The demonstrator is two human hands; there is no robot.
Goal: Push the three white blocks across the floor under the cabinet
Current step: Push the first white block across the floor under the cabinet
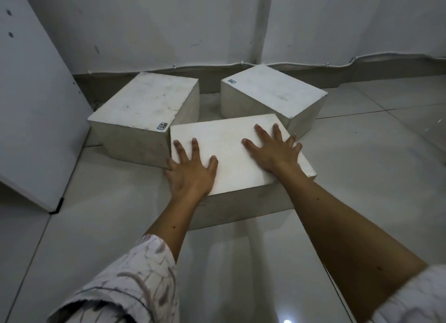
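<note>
Pressing flat on the nearest white block [231, 153], the left hand [190, 170] and the right hand [272, 149] both lie with fingers spread and straight on its top face; neither hand curls round an edge, so the contact reads as a push rather than a grasp. The left hand sits at the block's near-left corner, the right hand toward its right side.

This block rests on the tiled floor [362, 166], its far-left corner touching or just beside the left white block [144, 105], and its far-right corner close against the right white block [272, 93]. The two farther blocks stand apart from each other with a strip of floor between them, each near the skirting [210, 83] at the foot of the back wall [169, 21]. Each carries a small label on its top face.

A white cabinet side panel [36, 105] rises at the left, its lower corner raised off the floor. No underside of the cabinet is visible overhead, so whether any block already counts as being beneath it cannot be told.

Judged from the layout, the two far blocks appear close to their end positions near the wall, while the near block is the one in hand and has some floor left to cross.
</note>
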